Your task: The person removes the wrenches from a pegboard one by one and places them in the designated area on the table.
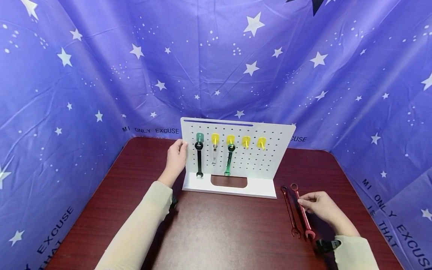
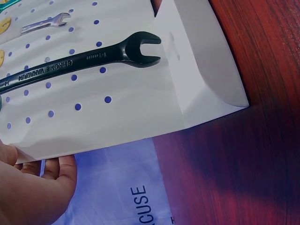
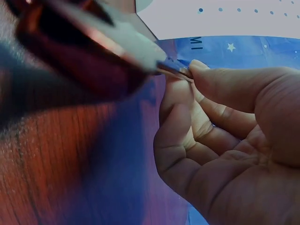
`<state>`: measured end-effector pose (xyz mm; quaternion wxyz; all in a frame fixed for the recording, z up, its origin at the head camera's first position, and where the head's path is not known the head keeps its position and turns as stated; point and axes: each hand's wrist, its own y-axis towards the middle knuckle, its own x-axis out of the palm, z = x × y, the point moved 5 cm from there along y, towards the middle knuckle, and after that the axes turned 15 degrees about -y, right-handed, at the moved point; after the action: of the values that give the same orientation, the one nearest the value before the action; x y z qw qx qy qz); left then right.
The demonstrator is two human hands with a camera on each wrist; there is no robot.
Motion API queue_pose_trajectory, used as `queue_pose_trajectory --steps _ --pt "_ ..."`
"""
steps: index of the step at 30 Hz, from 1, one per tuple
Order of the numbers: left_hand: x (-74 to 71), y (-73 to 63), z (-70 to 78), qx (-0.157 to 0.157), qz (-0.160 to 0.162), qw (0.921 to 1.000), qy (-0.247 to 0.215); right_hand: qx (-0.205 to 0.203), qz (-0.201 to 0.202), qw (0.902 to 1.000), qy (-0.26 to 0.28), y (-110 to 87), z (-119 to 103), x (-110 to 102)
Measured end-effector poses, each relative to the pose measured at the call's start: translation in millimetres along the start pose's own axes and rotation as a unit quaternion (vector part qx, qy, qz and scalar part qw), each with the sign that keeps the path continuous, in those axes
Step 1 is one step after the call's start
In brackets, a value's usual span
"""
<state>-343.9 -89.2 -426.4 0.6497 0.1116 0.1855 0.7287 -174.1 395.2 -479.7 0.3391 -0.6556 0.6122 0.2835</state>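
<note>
A white pegboard (image 1: 246,161) stands upright on its base, and my left hand (image 1: 177,155) grips its left edge. In the left wrist view, thumb and fingers of that hand (image 2: 40,187) lie on either side of the edge. Between thumb and fingers my right hand (image 1: 318,206) pinches a red combination wrench (image 1: 303,213). The wrench is close and blurred in the right wrist view. Just left of it a second, darker red wrench (image 1: 290,212) lies on the table. From the board's hooks hang a black wrench (image 1: 199,161), a small silver wrench (image 1: 214,155) and a green wrench (image 1: 229,161).
Two yellow hooks (image 1: 261,143) at the board's right side carry nothing. The board's base has a cutout (image 1: 229,181) in it. A dark red wooden table (image 1: 219,225) lies beneath everything, with a blue star-patterned curtain (image 1: 202,75) behind and along both sides.
</note>
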Motion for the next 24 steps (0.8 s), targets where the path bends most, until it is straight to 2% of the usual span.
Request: queue_pose_trajectory --steps 13,24 --pt "-0.2 -1.1 0.4 0.003 0.002 1.0 0.0 0.012 0.0 0.9981 -0.061 2.8 5.5 3.3" --pt "-0.7 -0.4 -1.0 -0.003 0.0 1.0 -0.003 0.012 0.0 0.9968 -0.079 5.2 7.5 6.4"
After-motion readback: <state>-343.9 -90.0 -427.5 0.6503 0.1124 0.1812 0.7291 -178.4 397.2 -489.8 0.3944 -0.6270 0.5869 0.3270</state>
